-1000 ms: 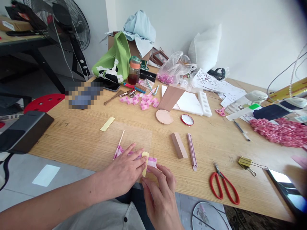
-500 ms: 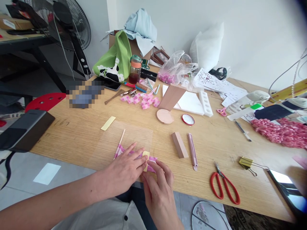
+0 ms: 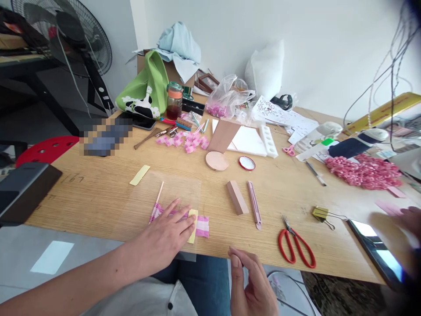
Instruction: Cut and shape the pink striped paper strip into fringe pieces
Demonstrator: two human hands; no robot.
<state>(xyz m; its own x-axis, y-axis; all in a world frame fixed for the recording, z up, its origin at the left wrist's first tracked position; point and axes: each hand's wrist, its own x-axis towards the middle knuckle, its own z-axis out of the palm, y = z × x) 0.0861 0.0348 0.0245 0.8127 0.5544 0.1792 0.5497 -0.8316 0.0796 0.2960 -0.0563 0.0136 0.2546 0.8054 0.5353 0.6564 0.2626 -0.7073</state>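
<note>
My left hand (image 3: pixel 162 239) lies flat with its fingers stretched out, pressing a pink-and-white fabric strip (image 3: pixel 203 227) onto a clear plastic sheet (image 3: pixel 184 186). Its fingertips touch a short piece of yellow tape (image 3: pixel 193 213) that crosses the strip. At the strip's left end is a thin wooden stick (image 3: pixel 159 193) with pink binding on its lower part. My right hand (image 3: pixel 252 283) is off the strip, beyond the table's front edge, thumb and index finger pinched together. Whether something small sits between those fingers I cannot make out.
Right of the sheet lie a wooden block (image 3: pixel 237 198), a pink slim tool (image 3: pixel 254 204), red-handled scissors (image 3: pixel 294 243), a binder clip (image 3: pixel 324 215) and a tablet (image 3: pixel 375 245). Another person's hand (image 3: pixel 411 221) is at the right edge. Pink flowers (image 3: pixel 192 141) lie farther back.
My right hand has left the strip and moved right, now pinched on its own. The strip's right end has come into sight. My left hand stays on the strip. The view has turned rightward.
</note>
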